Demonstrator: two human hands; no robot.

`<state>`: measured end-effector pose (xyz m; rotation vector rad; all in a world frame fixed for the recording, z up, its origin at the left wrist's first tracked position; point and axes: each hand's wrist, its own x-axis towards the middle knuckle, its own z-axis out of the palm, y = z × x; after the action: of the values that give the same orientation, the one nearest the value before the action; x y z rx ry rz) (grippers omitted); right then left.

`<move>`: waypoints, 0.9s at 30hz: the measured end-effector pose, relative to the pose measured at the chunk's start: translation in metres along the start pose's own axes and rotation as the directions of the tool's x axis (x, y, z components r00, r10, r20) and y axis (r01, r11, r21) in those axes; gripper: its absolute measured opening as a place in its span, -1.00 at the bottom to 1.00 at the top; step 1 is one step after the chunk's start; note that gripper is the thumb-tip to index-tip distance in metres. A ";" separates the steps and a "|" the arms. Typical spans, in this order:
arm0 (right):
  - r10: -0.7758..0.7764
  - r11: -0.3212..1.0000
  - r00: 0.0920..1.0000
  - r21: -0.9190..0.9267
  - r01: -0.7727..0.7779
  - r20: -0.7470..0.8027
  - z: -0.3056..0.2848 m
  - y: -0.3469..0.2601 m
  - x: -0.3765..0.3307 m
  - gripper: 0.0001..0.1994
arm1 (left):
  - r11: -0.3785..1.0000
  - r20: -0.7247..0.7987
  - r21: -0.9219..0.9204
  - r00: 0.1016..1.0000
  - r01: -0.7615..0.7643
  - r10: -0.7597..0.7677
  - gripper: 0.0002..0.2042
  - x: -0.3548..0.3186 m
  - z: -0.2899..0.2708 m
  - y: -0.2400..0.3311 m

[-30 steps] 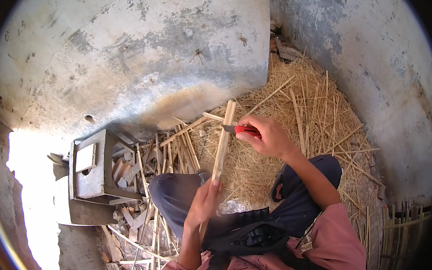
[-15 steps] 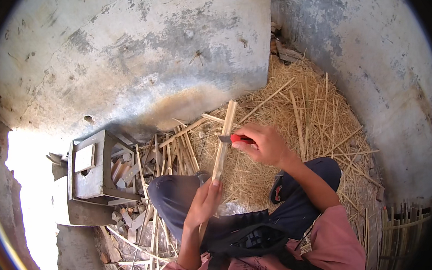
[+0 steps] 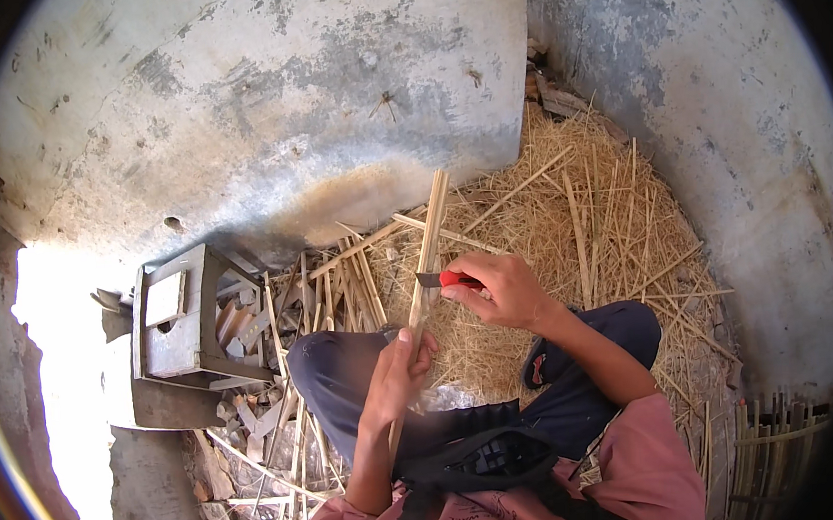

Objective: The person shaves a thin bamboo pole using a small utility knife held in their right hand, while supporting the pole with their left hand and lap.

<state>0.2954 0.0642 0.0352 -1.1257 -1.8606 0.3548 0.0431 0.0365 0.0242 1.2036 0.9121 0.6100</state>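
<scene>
Bamboo is what we have in hand: our left hand (image 3: pixel 397 374) is wrapped around the lower part of a long pale bamboo strip (image 3: pixel 427 256), fingers curled tight on it just above our knee, so the strip rises away from us at a slight tilt toward the grey concrete wall (image 3: pixel 264 107). Our right hand (image 3: pixel 499 288) is closed around the red handle of a small knife (image 3: pixel 444 279), fingers folded over it and thumb on top; the dark blade pokes out to the left and meets the strip about halfway up its length. The two hands sit near each other, the right one higher and further out than the left

We are seated with dark blue trousers (image 3: pixel 347 379) bent at the knees and a pink shirt (image 3: pixel 638 456) at the lower edge. Under and beyond the strip lies a bed of straw-coloured shavings (image 3: pixel 567 222) with loose bamboo slats scattered across it. To our left stands a small grey wooden stool (image 3: pixel 177 317), with chopped offcuts (image 3: pixel 254 413) piled beside it. A bundle of bamboo sticks (image 3: pixel 776 448) lies at the lower right
</scene>
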 end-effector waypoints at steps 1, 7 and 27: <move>-0.004 1.000 1.000 -0.011 0.004 0.009 -0.001 -0.001 0.000 -0.74 | 1.000 -0.007 -0.004 1.000 -0.001 0.001 -0.45 0.000 0.000 0.001; -0.012 0.998 0.997 -0.059 0.016 0.074 -0.003 -0.007 0.000 -0.74 | 0.998 -0.050 -0.058 0.999 -0.013 0.010 -0.53 0.001 0.003 -0.001; -0.055 0.998 0.973 -0.030 0.063 0.223 0.002 -0.009 -0.004 -0.69 | 0.985 -0.152 -0.106 0.981 -0.135 0.118 -0.67 0.004 0.008 -0.001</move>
<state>0.2898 0.0565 0.0374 -1.0893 -2.0997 0.4282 0.0518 0.0357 0.0228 1.1296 0.9129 0.8511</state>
